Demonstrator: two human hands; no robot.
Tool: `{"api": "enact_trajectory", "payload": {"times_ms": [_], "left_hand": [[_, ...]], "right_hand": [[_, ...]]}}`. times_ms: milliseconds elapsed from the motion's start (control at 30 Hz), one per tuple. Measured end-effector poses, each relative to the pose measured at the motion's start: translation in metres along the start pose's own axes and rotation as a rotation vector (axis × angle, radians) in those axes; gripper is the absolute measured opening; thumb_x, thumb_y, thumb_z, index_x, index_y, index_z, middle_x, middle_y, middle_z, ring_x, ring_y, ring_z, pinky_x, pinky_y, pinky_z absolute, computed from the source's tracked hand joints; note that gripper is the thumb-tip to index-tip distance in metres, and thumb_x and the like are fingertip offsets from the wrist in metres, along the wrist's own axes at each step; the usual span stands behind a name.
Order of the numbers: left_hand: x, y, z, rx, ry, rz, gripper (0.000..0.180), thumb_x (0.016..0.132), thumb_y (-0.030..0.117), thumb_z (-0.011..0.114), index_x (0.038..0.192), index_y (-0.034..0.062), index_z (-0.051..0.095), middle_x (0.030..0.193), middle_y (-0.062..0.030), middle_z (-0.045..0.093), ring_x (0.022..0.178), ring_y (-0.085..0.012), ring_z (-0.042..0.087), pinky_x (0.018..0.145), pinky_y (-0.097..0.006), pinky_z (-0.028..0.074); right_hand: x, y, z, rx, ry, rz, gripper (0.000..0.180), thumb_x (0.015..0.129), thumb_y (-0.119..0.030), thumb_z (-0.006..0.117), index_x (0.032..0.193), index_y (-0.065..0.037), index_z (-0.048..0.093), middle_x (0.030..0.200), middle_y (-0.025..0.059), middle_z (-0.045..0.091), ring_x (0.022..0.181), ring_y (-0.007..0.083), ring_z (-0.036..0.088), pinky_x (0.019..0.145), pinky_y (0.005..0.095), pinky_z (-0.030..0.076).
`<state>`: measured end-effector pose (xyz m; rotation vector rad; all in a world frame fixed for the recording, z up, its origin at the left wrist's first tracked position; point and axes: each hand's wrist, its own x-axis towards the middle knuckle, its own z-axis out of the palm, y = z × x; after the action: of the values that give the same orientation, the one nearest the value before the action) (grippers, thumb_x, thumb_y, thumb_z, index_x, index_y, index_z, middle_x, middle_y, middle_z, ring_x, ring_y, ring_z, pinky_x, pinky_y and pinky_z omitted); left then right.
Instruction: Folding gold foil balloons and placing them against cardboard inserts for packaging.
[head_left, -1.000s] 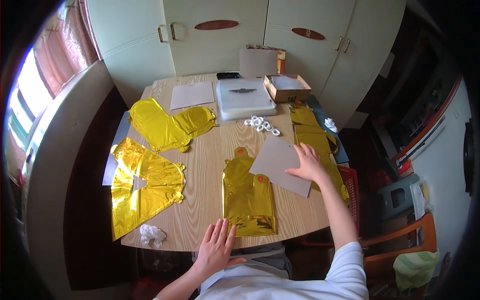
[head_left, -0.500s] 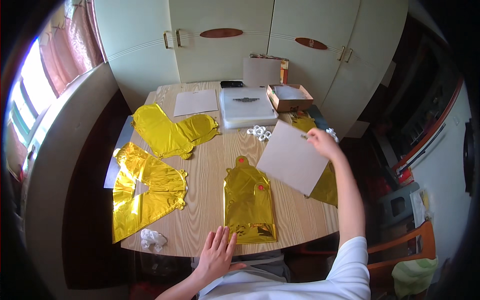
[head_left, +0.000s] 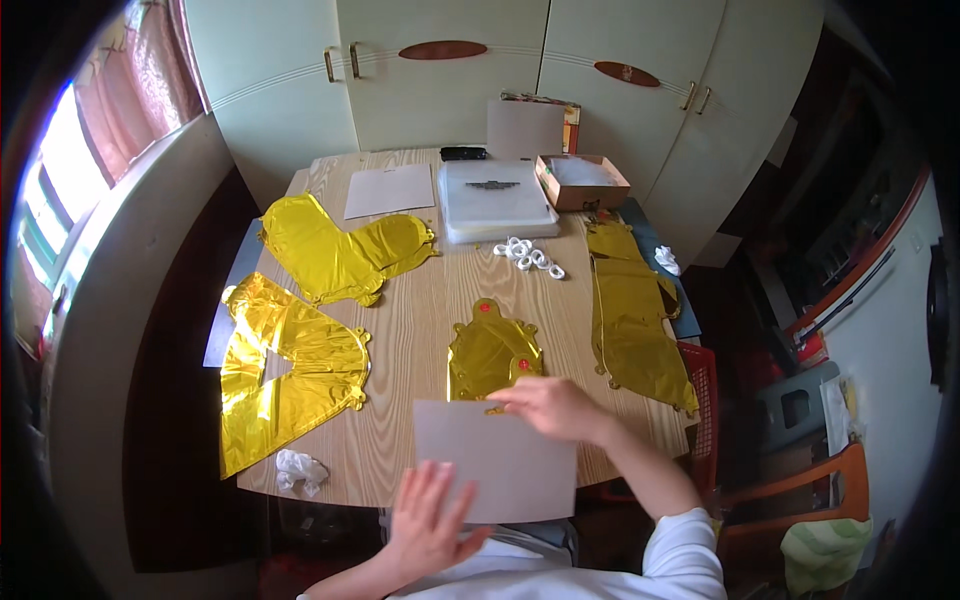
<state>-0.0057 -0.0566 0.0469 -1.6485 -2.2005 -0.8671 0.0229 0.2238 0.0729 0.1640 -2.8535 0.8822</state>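
Note:
A pale grey card lies over the lower part of a folded gold foil balloon, which has two red dots on its tabs. With fingers and thumb closed on the card's top edge, my right hand grips it. My left hand has its fingers spread at the card's lower left; its fingertips are slightly blurred, and I cannot tell whether they press on it. The balloon's lower part is hidden beneath the card.
More gold foil balloons lie at the left, far left and right. Farther back are white ribbon rings, a clear plastic stack, a cardboard box and another card. Crumpled white tissue sits front left.
My right hand has brought the card from the right side down over the balloon's lower part, uncovering the right-hand balloon. My left hand has shifted slightly down, now at the card.

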Motion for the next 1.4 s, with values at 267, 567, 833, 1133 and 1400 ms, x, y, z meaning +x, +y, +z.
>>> {"api": "enact_trajectory", "payload": {"times_ms": [267, 567, 833, 1133, 1400], "left_hand": [[0.013, -0.005, 0.048, 0.113, -0.429, -0.016, 0.072, 0.083, 0.061, 0.059, 0.139, 0.0178, 0.048, 0.145, -0.0204, 0.04, 0.135, -0.0486, 0.032, 0.103, -0.07, 0.025], [0.022, -0.003, 0.046, 0.091, -0.465, -0.023, 0.075, 0.081, 0.063, 0.061, 0.139, 0.0172, 0.049, 0.144, -0.0204, 0.04, 0.134, -0.0489, 0.033, 0.102, -0.071, 0.025], [0.036, -0.008, 0.057, 0.079, -0.442, -0.022, 0.078, 0.08, 0.064, 0.061, 0.139, 0.0154, 0.049, 0.145, -0.0209, 0.04, 0.135, -0.0482, 0.033, 0.102, -0.071, 0.026], [0.052, -0.011, 0.071, 0.073, -0.428, -0.044, 0.078, 0.081, 0.066, 0.058, 0.14, 0.0163, 0.049, 0.146, -0.0197, 0.04, 0.136, -0.0467, 0.032, 0.103, -0.07, 0.025], [0.059, -0.008, 0.072, 0.1, -0.425, -0.06, 0.076, 0.081, 0.066, 0.057, 0.139, 0.0179, 0.049, 0.144, -0.019, 0.041, 0.135, -0.0457, 0.032, 0.103, -0.071, 0.024]], "right_hand": [[-0.006, 0.028, 0.044, -0.185, 0.173, -0.048, 0.031, 0.085, -0.02, 0.069, 0.114, -0.011, 0.068, 0.095, 0.0057, 0.066, 0.094, 0.0256, 0.062, 0.085, 0.039, 0.048], [-0.009, 0.1, 0.025, -0.277, 0.235, 0.115, 0.046, 0.085, -0.03, 0.07, 0.126, -0.01, 0.061, 0.131, 0.0099, 0.059, 0.127, 0.0287, 0.051, 0.107, 0.0419, 0.038], [-0.011, 0.1, 0.028, -0.213, 0.171, 0.168, 0.044, 0.086, -0.027, 0.07, 0.125, -0.008, 0.061, 0.133, 0.01, 0.058, 0.131, 0.0275, 0.047, 0.111, 0.0479, 0.032], [-0.011, 0.105, 0.027, -0.145, 0.133, 0.2, 0.044, 0.085, -0.022, 0.069, 0.126, -0.007, 0.06, 0.134, 0.0107, 0.057, 0.132, 0.0266, 0.045, 0.113, 0.0519, 0.027], [-0.004, 0.102, 0.021, -0.035, 0.16, 0.193, 0.043, 0.085, -0.02, 0.07, 0.124, -0.006, 0.06, 0.13, 0.0104, 0.059, 0.128, 0.0278, 0.048, 0.109, 0.0433, 0.036]]}}
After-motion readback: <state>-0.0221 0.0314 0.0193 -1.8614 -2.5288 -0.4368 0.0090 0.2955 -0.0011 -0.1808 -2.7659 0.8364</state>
